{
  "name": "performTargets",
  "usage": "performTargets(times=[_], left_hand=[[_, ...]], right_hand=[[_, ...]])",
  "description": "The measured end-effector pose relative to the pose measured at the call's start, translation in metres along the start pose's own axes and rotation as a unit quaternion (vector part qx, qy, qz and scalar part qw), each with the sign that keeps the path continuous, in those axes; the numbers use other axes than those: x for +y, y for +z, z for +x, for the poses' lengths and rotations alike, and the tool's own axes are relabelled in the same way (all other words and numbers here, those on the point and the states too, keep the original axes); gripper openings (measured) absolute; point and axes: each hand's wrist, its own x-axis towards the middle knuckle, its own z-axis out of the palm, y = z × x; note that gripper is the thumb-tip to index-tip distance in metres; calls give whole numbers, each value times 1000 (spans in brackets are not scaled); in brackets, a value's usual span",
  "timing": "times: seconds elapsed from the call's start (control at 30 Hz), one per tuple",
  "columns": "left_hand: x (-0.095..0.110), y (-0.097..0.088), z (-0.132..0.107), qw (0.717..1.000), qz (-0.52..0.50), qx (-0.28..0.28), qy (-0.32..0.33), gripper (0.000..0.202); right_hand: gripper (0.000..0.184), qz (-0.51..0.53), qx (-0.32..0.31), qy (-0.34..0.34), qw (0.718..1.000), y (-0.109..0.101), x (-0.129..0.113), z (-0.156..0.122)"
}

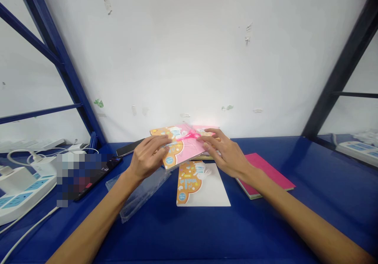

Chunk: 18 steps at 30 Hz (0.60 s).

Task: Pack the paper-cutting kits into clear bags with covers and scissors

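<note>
Both my hands grip a pink and orange cartoon-printed booklet (180, 146), which is tilted over a small stack of similar flat items. My left hand (149, 157) holds its left side, and my right hand (223, 152) presses on its right side. A bright pink plastic piece (190, 135), perhaps scissors or a clip, lies on top between my hands. Below them lies a white card (203, 185) with an orange cartoon print. A clear plastic sleeve (138, 189) lies under my left wrist.
A closed pink notebook (265, 175) lies to the right on the blue tabletop (189, 228). Two phones (126, 148) lie left, one partly blurred out. White power strips (20, 199) and cables sit at both sides. Blue steel uprights (62, 65) frame the white wall.
</note>
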Motion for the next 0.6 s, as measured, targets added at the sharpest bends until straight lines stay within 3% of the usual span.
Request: performTargets(times=[0.17,0.37,0.5,0.6], left_hand=[[6,3,0,999,-36,7,1,17],[4,3,-4,997,-70,20,-27,16],[4,3,-5,995,-91,17,-43,17],[5,2,-4,994,-101,12,-44,18]], right_hand=[[27,148,11,107,983,4,7,3],[42,333,-68,251,906,5,9,8],[55,366,-107,306,873,3,10,11],[52,390,-134,321,853,1,11,11]])
